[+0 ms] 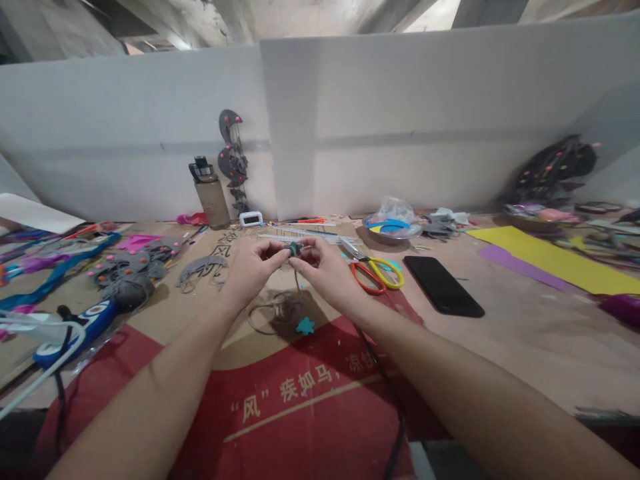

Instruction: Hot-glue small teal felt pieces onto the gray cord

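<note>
My left hand [255, 263] and my right hand [324, 263] meet over the cardboard, thumbs and fingers pinched on a small dark teal-grey piece [294, 249]. What kind of thing it is stays too small to tell. From it a strand of grey yarn [296, 279] hangs down towards a loose tangle of yarn [285, 308] on the cardboard. A bright blue flower-shaped cutout [305, 326] lies just in front of the tangle. Beside my right hand are scissors [373, 272] with one red and one yellow handle. To the left of my left hand rests a grey crescent piece [203, 268].
A black phone [443, 285] lies right of the scissors. Behind stand a bottle [211, 200], a small white digital device [251, 219] and a bowl [393, 233] of scraps. Left are a ball of grey yarn [129, 292] and a blue-and-white power strip [75, 333]. Yellow sheet [555, 257] at right.
</note>
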`<action>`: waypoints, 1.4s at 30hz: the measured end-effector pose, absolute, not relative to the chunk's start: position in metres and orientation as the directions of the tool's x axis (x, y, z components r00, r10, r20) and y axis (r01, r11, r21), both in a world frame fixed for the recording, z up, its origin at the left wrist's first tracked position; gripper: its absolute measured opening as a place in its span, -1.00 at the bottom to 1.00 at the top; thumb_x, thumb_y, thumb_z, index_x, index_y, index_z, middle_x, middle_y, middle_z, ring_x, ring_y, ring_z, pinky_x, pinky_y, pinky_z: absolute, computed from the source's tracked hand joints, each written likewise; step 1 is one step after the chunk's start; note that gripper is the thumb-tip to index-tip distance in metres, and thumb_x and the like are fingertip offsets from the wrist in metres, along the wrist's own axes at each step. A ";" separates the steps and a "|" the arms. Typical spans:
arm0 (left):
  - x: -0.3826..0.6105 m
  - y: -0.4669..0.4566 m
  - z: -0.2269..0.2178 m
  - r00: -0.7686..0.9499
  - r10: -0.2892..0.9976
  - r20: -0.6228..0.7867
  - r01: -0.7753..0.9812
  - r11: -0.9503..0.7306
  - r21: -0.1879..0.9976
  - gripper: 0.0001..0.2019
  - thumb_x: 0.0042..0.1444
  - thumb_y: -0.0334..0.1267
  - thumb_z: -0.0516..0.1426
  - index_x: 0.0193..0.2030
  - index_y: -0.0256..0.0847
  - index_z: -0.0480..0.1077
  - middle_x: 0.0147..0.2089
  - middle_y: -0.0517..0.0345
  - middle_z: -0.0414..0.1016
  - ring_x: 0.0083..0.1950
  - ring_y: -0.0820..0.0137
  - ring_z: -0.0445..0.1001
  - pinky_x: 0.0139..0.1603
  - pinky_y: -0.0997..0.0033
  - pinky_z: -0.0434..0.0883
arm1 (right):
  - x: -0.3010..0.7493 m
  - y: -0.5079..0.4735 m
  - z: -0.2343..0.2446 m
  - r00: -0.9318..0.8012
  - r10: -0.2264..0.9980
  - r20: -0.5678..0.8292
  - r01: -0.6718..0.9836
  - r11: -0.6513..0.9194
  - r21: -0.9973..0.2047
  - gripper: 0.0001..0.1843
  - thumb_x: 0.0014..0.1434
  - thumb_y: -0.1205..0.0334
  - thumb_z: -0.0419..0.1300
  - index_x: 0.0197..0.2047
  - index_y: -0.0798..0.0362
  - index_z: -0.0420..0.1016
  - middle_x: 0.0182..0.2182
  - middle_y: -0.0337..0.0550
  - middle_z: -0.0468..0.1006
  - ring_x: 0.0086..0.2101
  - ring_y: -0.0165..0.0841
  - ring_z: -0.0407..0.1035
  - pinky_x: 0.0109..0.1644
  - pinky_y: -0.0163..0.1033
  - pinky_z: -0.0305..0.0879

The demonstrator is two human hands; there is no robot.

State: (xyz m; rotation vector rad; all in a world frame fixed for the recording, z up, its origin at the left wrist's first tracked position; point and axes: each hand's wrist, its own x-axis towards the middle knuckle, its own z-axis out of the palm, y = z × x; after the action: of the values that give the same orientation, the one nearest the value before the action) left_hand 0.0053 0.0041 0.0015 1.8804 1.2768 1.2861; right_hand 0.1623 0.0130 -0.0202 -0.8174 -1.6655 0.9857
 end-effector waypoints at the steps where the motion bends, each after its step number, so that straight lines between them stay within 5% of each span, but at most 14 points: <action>1: 0.006 0.004 0.002 0.120 0.908 0.402 0.405 -0.415 0.815 -0.79 -0.01 -0.12 0.14 -0.38 -0.23 0.42 -0.42 0.17 0.42 -0.40 0.45 0.30 -0.38 0.45 0.24 | 0.163 0.014 -0.021 -0.277 0.867 0.413 0.073 0.448 -0.891 -0.72 0.07 0.12 0.16 -0.18 0.07 0.30 -0.36 -0.20 0.46 -0.35 -0.43 0.35 -0.26 -0.29 0.27; 8: 0.009 0.005 -0.005 0.168 0.940 0.298 0.134 -0.321 0.938 -0.80 -0.01 -0.15 0.17 -0.33 -0.24 0.40 -0.51 0.23 0.34 -0.49 0.51 0.26 -0.45 0.46 0.23 | 0.165 0.019 -0.020 -0.229 0.892 0.390 0.097 0.419 -0.903 -0.80 0.07 0.12 0.08 -0.45 0.07 0.31 -0.54 -0.29 0.36 -0.49 -0.47 0.22 -0.37 -0.32 0.17; 19: 0.007 0.011 -0.008 0.024 0.971 0.239 0.075 -0.240 0.968 -0.75 -0.06 -0.11 0.22 -0.36 -0.28 0.46 -0.51 0.18 0.38 -0.51 0.53 0.28 -0.54 0.52 0.19 | 0.162 0.020 -0.027 -0.276 0.889 0.366 0.023 0.386 -0.922 -0.86 0.07 0.21 0.11 -0.28 0.06 0.30 -0.48 -0.27 0.45 -0.43 -0.45 0.34 -0.31 -0.31 0.26; 32: -0.004 0.019 -0.006 -0.139 0.964 0.227 -0.100 -0.242 0.965 -0.74 -0.14 -0.15 0.29 -0.42 -0.31 0.41 -0.59 0.20 0.36 -0.60 0.59 0.26 -0.65 0.61 0.09 | 0.162 0.019 -0.032 -0.504 0.813 0.292 0.269 0.470 -0.841 -0.73 0.17 0.14 0.01 -0.46 0.07 0.39 -0.54 -0.25 0.45 -0.51 -0.48 0.26 -0.41 -0.35 0.15; 37: -0.012 0.026 -0.008 -0.129 0.971 0.199 -0.222 -0.224 0.949 -0.75 -0.14 -0.20 0.30 -0.38 -0.34 0.45 -0.54 0.13 0.44 -0.55 0.57 0.36 -0.60 0.63 0.23 | 0.167 0.026 -0.030 -0.482 0.828 0.287 0.304 0.465 -0.831 -0.68 0.19 0.12 -0.04 -0.47 0.07 0.39 -0.51 -0.23 0.45 -0.47 -0.46 0.29 -0.37 -0.34 0.17; 42: -0.007 0.023 -0.007 -0.063 0.985 0.160 -0.247 -0.171 0.954 -0.78 -0.15 -0.25 0.31 -0.40 -0.36 0.47 -0.48 0.09 0.49 -0.47 0.52 0.45 -0.42 0.56 0.41 | 0.166 0.026 -0.029 -0.344 0.865 0.365 0.247 0.458 -0.854 -0.73 0.20 0.05 -0.03 -0.26 0.05 0.37 -0.41 -0.22 0.45 -0.39 -0.44 0.33 -0.33 -0.32 0.23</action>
State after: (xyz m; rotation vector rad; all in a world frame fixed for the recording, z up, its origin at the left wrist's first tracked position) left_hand -0.0066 0.0235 -0.0074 1.1147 0.9636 1.4723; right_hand 0.1660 0.0257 -0.0289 -0.9406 -1.8382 0.8944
